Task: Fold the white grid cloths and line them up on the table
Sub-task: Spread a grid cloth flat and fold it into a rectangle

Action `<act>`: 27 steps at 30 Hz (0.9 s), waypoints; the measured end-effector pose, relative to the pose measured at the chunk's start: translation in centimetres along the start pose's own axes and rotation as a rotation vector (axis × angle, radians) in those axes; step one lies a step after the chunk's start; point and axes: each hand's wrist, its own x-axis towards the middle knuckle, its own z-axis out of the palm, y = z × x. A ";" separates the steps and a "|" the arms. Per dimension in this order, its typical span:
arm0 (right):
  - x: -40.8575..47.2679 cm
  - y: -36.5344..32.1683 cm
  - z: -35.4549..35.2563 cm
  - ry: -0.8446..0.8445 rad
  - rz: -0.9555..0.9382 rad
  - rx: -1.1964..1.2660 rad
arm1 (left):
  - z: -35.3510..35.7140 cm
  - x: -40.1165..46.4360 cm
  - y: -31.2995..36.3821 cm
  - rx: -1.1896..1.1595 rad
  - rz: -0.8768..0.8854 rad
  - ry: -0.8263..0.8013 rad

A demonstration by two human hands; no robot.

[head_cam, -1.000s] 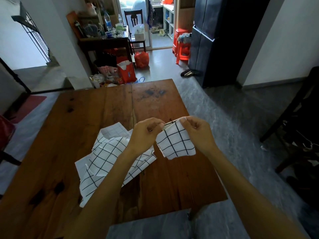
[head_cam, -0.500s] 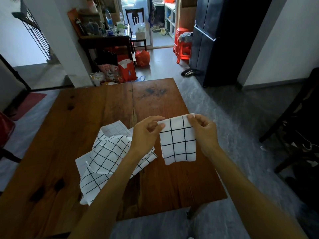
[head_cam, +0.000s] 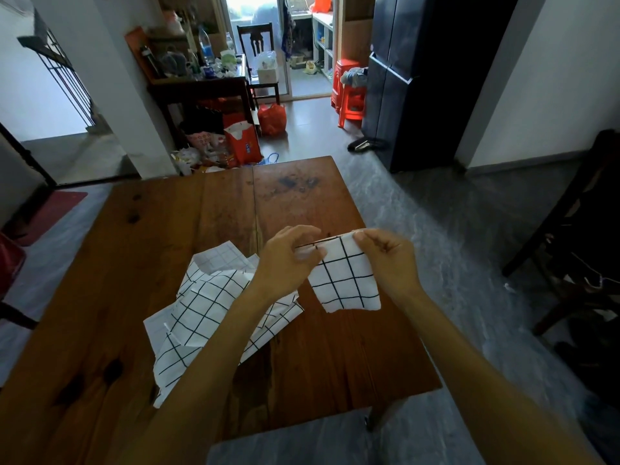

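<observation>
A small folded white cloth with a black grid [head_cam: 345,280] hangs above the right half of the wooden table [head_cam: 167,229]. My left hand [head_cam: 288,260] pinches its top left corner and my right hand [head_cam: 385,260] pinches its top right corner. The top edge is held nearly level between them. A loose pile of more white grid cloths [head_cam: 208,310] lies crumpled on the table to the left, partly hidden under my left forearm.
The table's right edge runs just beyond the held cloth, with grey floor past it. A dark chair [head_cam: 577,250] stands at the right. Bags and clutter [head_cam: 235,142] sit on the floor behind the table's far edge.
The cloth hung flat half a second ago. Its top edge has tipped toward level again, and both hands have drawn slightly closer together along that edge. The pile has not moved.
</observation>
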 end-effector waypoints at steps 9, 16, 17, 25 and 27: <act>0.1 -0.6 0.4 -0.096 -0.053 0.000 | 0.4 1.8 2.2 0.016 0.075 0.028; 0.0 0.2 0.1 -0.101 -0.077 -0.159 | 0.9 1.3 2.2 0.005 0.129 -0.035; 0.0 0.0 0.2 -0.123 -0.127 -0.209 | 1.0 1.4 2.3 0.026 0.158 -0.051; 0.8 -0.2 -0.4 -0.158 -0.280 -0.450 | 1.1 2.0 2.6 0.011 0.170 0.079; 0.5 0.5 -0.6 -0.156 -0.272 -0.447 | 0.6 2.1 2.5 -0.018 0.122 0.147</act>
